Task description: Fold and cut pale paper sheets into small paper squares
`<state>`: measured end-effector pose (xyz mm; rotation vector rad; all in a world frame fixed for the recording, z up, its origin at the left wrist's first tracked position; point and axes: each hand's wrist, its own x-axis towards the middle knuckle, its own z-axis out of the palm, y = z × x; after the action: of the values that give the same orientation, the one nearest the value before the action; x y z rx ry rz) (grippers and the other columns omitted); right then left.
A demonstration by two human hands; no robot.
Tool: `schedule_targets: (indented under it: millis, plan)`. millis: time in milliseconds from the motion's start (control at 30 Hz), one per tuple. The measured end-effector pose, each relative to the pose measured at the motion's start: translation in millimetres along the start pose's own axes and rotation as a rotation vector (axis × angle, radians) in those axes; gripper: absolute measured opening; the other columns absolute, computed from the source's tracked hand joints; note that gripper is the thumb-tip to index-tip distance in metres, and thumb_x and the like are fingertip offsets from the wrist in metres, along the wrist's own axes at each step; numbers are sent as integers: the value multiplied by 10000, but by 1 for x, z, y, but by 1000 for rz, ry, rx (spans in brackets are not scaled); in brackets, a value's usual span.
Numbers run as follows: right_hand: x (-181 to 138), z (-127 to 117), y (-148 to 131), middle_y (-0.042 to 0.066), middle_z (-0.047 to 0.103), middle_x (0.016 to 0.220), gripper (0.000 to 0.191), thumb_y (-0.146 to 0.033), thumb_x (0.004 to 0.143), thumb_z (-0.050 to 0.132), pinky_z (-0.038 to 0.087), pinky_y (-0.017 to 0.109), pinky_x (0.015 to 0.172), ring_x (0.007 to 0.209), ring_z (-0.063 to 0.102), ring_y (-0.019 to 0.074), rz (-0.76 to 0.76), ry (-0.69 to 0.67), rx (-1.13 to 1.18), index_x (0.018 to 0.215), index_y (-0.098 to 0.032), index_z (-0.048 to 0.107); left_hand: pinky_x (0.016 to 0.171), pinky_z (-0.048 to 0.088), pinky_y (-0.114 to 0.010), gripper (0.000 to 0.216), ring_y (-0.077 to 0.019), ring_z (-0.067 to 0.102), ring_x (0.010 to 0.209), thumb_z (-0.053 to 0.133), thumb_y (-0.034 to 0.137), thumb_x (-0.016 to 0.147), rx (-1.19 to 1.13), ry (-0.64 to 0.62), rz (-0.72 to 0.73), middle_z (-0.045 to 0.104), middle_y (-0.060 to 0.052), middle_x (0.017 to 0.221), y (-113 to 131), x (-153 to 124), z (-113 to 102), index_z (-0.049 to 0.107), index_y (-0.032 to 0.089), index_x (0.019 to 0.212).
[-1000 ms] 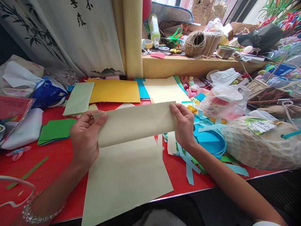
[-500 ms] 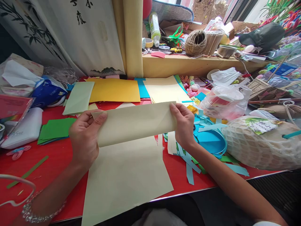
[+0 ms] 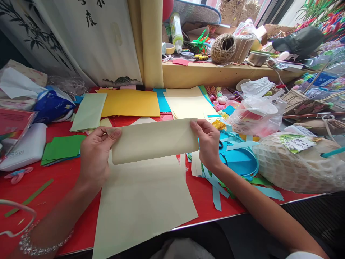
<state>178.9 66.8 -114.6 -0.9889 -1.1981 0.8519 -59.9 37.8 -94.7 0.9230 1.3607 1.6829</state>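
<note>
A large cream sheet of paper (image 3: 145, 194) lies on the red table (image 3: 61, 180) with its far part curled up and back toward me. My left hand (image 3: 94, 158) pinches the left end of that raised flap, thumb on top. My right hand (image 3: 207, 144) pinches the right end the same way. The flap hangs a little above the flat part of the sheet. The near edge of the sheet sticks out past the table's front edge.
Orange (image 3: 130, 102), pale green (image 3: 88, 111), dark green (image 3: 61, 147) and cream (image 3: 188, 102) papers lie behind. Blue paper strips (image 3: 215, 187) and a blue lid (image 3: 241, 162) sit right of the sheet. A netted bundle (image 3: 296, 165), plastic bags, a twine ball (image 3: 223, 48) and tissues (image 3: 16, 86) crowd the edges.
Both hands have drawn the raised flap slightly nearer and lower, and the right hand has shifted a little left. The fold has tightened a bit.
</note>
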Motion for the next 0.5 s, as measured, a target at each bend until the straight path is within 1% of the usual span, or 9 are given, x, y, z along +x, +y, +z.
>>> schedule_targets:
  millis: [233, 367, 500]
  plan:
    - [-1, 0, 0, -3, 647, 791, 184, -407, 823, 605, 444, 249, 597, 737, 568, 135, -26, -42, -62, 795, -234, 660, 656, 423, -245, 262, -128, 573, 689, 783, 330, 600, 193, -44, -45, 647, 8, 713, -6, 13, -11, 648, 160, 748]
    - [-3, 1, 2, -3, 644, 772, 179, -386, 826, 602, 455, 250, 605, 732, 577, 134, -36, -83, -81, 776, -220, 648, 624, 418, -242, 308, -127, 560, 664, 788, 387, 590, 241, -30, -71, 639, 5, 699, -7, 17, -12, 648, 155, 737]
    - [-4, 3, 5, -14, 611, 720, 172, -368, 821, 609, 461, 234, 582, 706, 579, 126, -27, -132, -33, 752, -213, 637, 582, 438, -237, 282, -129, 567, 630, 782, 365, 612, 224, -6, -85, 632, 3, 659, -6, 19, -11, 648, 152, 740]
